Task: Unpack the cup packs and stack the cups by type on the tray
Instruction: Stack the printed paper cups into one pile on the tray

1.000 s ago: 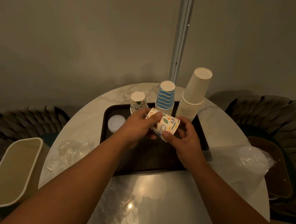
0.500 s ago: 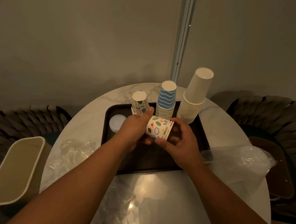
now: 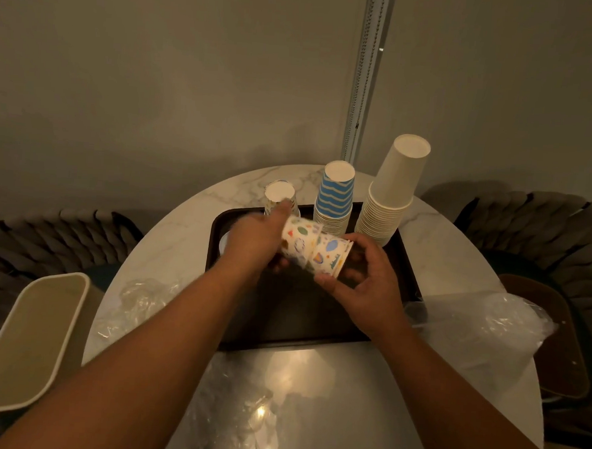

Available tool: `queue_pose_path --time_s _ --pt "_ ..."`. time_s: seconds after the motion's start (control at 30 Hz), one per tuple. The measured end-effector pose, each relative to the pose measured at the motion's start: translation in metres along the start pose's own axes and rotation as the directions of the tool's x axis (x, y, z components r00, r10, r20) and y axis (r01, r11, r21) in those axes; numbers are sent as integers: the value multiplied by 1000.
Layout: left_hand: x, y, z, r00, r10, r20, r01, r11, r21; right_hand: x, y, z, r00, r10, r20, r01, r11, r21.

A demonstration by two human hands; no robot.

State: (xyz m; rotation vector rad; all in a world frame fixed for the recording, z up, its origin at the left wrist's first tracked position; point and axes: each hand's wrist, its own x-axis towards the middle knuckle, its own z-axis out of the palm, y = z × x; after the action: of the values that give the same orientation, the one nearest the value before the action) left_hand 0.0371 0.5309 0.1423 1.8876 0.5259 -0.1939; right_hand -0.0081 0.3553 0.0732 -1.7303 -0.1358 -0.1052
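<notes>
The dark rectangular tray [image 3: 316, 332] held blue-striped [image 3: 335, 195] and plain white cup stacks [image 3: 390, 198]; the left hand [image 3: 256, 243] and right hand [image 3: 370, 283] each gripped patterned paper cups [image 3: 315, 247] above it.

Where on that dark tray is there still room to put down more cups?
The near half of the tray is bare, from the hands to its front rim. The back edge is crowded: patterned stack, striped stack and plain stack stand in a row. The left hand and right hand hold patterned cups above the middle.
</notes>
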Motion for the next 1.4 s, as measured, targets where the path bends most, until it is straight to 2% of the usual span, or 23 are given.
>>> queue_pose_path --time_s 0.07,0.13,0.2,0.23,0.3,0.37,0.5,0.6,0.67,0.7,0.73,0.77,0.8,0.83,0.87,0.9,0.93,0.97,1.0,1.1,1.3,1.4 --pt "15 13 -14 968 202 -147 -180 972 152 1 2 -2 995 91 -42 -84 987 136" --pt "25 31 -26 873 444 -203 -370 873 319 1 4 -3 987 146 -64 -133 974 181" --pt "33 49 -31 765 631 -131 -485 697 528 1 8 -3 981 183 -69 -165 963 213" --pt "37 55 -30 740 670 -62 -495 604 625 2 10 -3 978 196 -67 -176 957 230" --pt "48 57 -23 750 659 64 -480 474 738 3 11 -3 976 209 -66 -188 952 241" --pt "59 48 -15 790 594 150 -465 422 778 3 12 -4 974 218 -65 -198 951 238" --pt "78 21 0 863 453 222 -420 401 814 1 13 -10 971 229 -69 -210 955 210" --pt "84 11 6 885 403 233 -410 439 799 -1 15 -16 968 239 -73 -219 953 209" --pt "79 13 5 869 452 202 -395 388 833 -1 14 -19 967 246 -74 -225 949 221" --pt "72 15 4 835 526 163 -403 381 832 -1 13 -19 966 246 -79 -223 949 221" --pt "59 18 3 790 603 108 -434 427 793 0 12 -19 966 246 -85 -223 950 220" --pt "46 20 5 761 648 41 -477 515 713 1 10 -18 966 245 -83 -221 949 224" --pt "32 20 6 764 645 -14 -509 616 601 2 8 -16 968 241 -73 -217 946 240" --pt "19 18 9 812 583 -24 -503 721 477 3 6 -14 971 233 -59 -210 941 266" --pt "8 15 11 885 465 30 -447 828 338 4 3 -12 973 227 -46 -204 933 297" --pt "-3 11 14 936 322 142 -343 925 166 5 0 -8 975 221 -32 -199 924 327" --pt "-11 7 16 942 201 270 -202 979 -25 6 -2 -5 976 215 -17 -195 913 358" --pt "-14 1 18 926 131 354 -70 981 -180 7 -4 -1 977 211 -1 -195 902 385" --pt "-17 -4 18 920 106 377 10 956 -294 8 -6 2 977 215 14 -202 891 407" --pt "-18 -15 20 953 117 280 23 892 -451 7 -11 8 967 256 10 -233 862 451" --pt "-23 -26 21 973 173 151 -92 898 -431 4 -14 11 954 299 17 -277 858 434" --pt "-18 -25 20 981 186 47 -154 909 -388 6 -10 14 951 309 -18 -283 891 355"
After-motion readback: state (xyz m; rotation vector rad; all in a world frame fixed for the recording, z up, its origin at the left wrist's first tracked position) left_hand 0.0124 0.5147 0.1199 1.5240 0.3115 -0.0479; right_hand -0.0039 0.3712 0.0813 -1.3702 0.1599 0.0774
